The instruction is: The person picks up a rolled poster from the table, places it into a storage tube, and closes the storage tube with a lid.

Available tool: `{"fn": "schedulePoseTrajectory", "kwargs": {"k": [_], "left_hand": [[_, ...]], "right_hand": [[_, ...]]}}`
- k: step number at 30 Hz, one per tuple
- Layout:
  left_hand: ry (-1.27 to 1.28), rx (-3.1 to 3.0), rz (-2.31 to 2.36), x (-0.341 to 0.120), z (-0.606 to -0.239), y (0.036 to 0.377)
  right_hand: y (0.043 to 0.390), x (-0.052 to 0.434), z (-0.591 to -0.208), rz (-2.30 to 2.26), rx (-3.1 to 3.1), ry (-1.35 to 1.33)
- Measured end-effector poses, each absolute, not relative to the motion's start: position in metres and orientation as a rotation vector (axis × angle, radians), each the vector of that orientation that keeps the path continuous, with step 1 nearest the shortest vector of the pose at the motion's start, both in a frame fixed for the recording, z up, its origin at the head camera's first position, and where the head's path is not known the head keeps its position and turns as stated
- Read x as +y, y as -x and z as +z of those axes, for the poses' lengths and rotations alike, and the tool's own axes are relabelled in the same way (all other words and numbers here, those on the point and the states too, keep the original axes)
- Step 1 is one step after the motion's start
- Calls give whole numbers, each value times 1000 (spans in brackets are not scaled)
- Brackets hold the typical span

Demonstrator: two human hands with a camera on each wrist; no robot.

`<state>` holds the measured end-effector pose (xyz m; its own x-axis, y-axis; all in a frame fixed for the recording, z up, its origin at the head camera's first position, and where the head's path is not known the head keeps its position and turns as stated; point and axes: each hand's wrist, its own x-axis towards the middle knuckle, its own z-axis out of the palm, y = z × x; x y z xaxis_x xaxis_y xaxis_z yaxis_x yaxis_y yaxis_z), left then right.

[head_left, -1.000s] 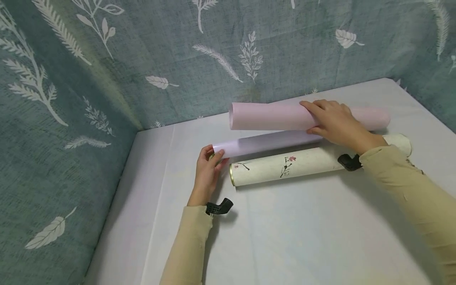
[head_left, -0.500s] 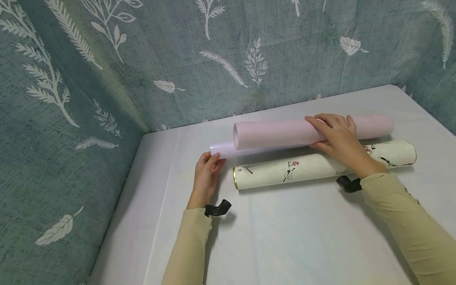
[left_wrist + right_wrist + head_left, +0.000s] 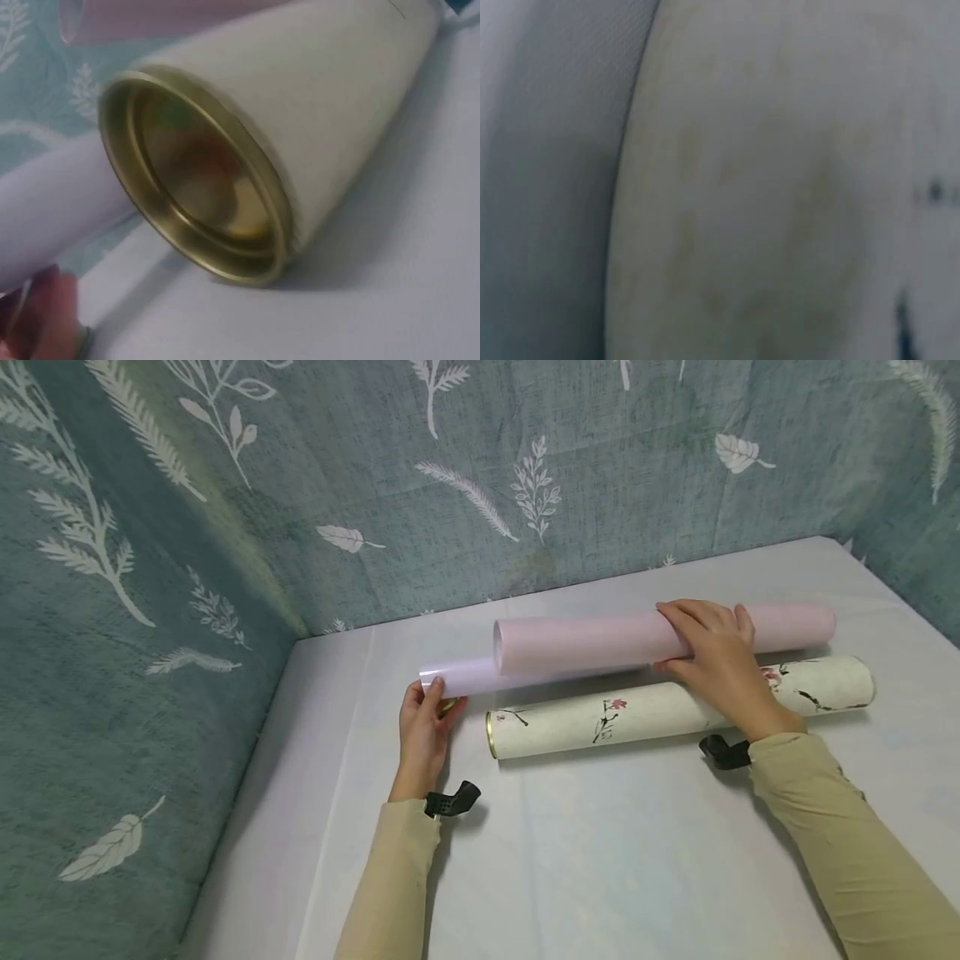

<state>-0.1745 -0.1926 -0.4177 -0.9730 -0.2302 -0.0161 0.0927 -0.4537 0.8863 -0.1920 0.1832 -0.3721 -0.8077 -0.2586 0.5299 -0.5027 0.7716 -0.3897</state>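
Observation:
A pink paper roll [image 3: 577, 643] is gripped from above by my right hand [image 3: 712, 652], thumb on the near side. Below and partly behind it lies a slimmer, glossy lavender roll [image 3: 468, 678]. My left hand [image 3: 423, 727] pinches that roll's left end, thumb on top. Something gold [image 3: 447, 705] shows between thumb and fingers, mostly hidden. Nearer to me, a cream tube [image 3: 562, 727] with a blossom print lies on its side. Its gold metal end [image 3: 202, 180] is close up in the left wrist view, beside the left fingers [image 3: 52, 315]. The right wrist view shows mostly the blurred tube [image 3: 742, 187].
White cloth [image 3: 600, 860] covers the table. Patterned green fabric [image 3: 465, 560] hangs along its back and left side, with more at the right. Each wrist wears a black camera mount, one at the left wrist [image 3: 453, 799], one at the right wrist [image 3: 726, 752].
The pink roll has come down and nearer, covering more of the lavender roll. My left hand has drawn the lavender roll's end slightly left. The cream tube stays put.

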Motion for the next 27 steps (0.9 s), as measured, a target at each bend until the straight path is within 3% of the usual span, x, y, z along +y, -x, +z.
{"fn": "schedulePoseTrajectory", "kwargs": {"k": [15,27], "left_hand": [[-247,-1180,-2596,-217,-418,174],[-36,-1093,-2766,-223,-425,169]], "right_hand": [[194,188,-378,709,-2516,-500],[195,189,-382,662,-2513,-544]]}}
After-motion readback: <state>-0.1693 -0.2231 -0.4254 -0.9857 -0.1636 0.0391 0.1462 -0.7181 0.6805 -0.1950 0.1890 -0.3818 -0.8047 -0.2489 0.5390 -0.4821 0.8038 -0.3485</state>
